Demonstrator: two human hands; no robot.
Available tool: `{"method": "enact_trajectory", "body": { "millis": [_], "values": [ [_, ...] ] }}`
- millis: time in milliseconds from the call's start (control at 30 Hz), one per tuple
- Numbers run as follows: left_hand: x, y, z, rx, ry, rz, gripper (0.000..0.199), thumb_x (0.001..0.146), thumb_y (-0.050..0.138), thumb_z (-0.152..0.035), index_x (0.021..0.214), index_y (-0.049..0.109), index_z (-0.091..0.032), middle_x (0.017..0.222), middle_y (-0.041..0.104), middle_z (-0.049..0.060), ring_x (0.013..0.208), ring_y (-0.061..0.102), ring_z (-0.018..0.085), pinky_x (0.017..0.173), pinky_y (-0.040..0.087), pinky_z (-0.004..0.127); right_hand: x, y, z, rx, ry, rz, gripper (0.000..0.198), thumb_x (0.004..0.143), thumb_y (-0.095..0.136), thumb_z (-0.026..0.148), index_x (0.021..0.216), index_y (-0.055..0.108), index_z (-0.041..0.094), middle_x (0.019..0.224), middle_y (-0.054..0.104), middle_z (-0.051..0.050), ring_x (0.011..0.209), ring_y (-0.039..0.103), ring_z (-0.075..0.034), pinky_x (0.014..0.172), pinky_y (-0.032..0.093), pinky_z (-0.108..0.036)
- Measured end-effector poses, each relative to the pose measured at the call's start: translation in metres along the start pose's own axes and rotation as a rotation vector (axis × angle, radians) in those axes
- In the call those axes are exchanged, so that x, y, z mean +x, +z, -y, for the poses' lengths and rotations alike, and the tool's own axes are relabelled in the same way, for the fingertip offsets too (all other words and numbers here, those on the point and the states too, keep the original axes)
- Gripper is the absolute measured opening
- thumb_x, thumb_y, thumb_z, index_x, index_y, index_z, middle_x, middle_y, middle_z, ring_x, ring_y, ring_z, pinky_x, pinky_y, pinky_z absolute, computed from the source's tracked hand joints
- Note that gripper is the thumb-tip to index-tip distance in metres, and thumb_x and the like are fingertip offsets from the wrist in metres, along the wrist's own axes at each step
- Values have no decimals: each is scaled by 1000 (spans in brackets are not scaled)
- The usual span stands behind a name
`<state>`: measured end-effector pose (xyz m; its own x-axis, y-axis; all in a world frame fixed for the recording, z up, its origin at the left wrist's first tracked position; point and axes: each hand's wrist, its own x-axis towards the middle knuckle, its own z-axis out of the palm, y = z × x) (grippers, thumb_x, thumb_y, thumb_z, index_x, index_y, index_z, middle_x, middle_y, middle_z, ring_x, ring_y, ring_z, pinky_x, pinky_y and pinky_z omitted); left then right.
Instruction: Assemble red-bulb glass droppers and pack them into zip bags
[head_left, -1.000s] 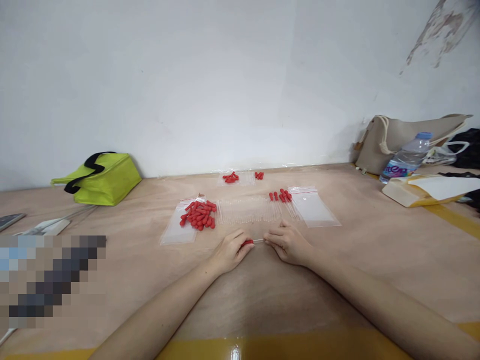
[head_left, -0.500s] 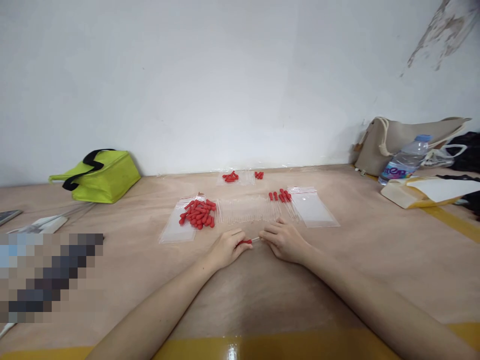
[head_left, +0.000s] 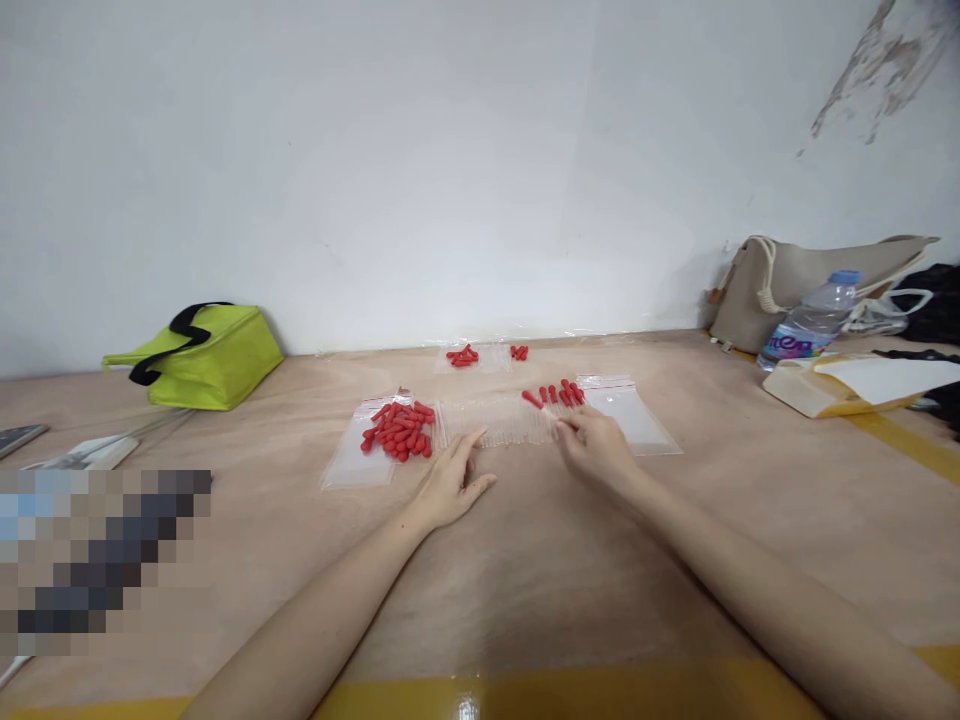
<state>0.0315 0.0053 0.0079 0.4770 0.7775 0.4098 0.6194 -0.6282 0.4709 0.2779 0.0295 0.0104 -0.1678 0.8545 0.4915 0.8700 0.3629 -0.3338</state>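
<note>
My right hand (head_left: 596,445) pinches the clear tube of a dropper whose red rubber bulb (head_left: 532,399) points up and left. It is just beside several droppers (head_left: 566,391) with red bulbs on their tubes. My left hand (head_left: 450,482) is open, thumb and fingers apart, with its fingertips at the near edge of a row of clear thin tubes (head_left: 491,420). A pile of loose red rubber bulbs (head_left: 401,432) is left of the row, partly on a clear zip bag (head_left: 356,465). Another zip bag (head_left: 637,420) lies to the right, by my right hand.
Farther back are small groups of red bulbs (head_left: 463,356) on clear plastic. A lime-green bag (head_left: 217,355) stands at the left. A water bottle (head_left: 810,320), a beige bag (head_left: 817,275) and an open envelope (head_left: 802,388) are at the right. A wall rises behind the table.
My left hand has let go of the red bulb and opened. My right hand has carried the dropper away and to the right, beside the other bulbed droppers.
</note>
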Motion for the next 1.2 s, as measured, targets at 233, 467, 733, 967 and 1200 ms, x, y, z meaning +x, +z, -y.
{"method": "enact_trajectory", "body": {
  "millis": [233,467,733,967,1200],
  "values": [
    [3,3,4,45,55,82,18,82,48,-26,93,59,-18,86,55,5,76,52,15,70,43,27,37,11,-17,-68,417,41,25,81,39,29,95,57,19,88,63,-6,80,56,-20,63,32,-27],
    [3,2,4,42,54,78,18,82,48,-26,94,59,-18,87,55,5,75,52,15,69,42,27,40,21,-14,-222,498,68,23,78,41,29,96,50,18,82,63,-7,80,58,-23,69,32,-33],
    [4,1,2,46,57,85,18,82,48,-26,94,59,-18,86,55,5,74,52,14,69,42,27,40,24,-13,-241,382,78,21,78,40,29,82,58,20,92,62,-7,86,56,-23,73,31,-35],
    [3,2,2,42,53,74,19,82,47,-26,95,59,-19,87,55,5,74,51,15,68,42,27,47,26,-3,-320,436,208,25,78,40,26,80,63,16,85,63,-13,84,57,-27,72,32,-39],
    [4,2,6,146,9,-23,16,81,49,-27,90,59,-18,83,55,4,75,52,16,69,42,28,54,29,7,-334,473,275,28,82,40,25,90,62,9,91,62,-19,92,54,-29,77,29,-41]
  ]
}}
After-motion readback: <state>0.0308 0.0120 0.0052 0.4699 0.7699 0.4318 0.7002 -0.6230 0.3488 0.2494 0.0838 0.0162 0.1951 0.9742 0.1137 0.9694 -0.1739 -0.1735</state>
